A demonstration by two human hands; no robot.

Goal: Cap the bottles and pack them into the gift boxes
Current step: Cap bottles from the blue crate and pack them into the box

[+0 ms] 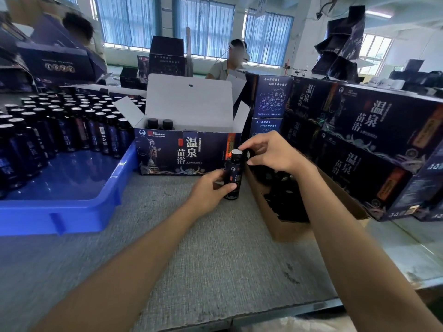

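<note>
My left hand [211,188] grips a dark bottle [233,174] standing upright on the grey table, its silver foil mouth showing on top. My right hand [271,152] holds a black cap [249,155] just to the right of the bottle's mouth, beside it and not on it. Behind the bottle stands an open dark gift box [182,152] with its white lid flap raised; two capped bottles [160,123] sit in its left end. A brown carton of black caps [282,188] lies under my right forearm.
A blue tray [72,207] at the left holds several uncapped bottles [60,121]. Closed dark gift boxes [374,144] are stacked at the right. Other people work at the back. The table's front edge runs near the bottom of the view.
</note>
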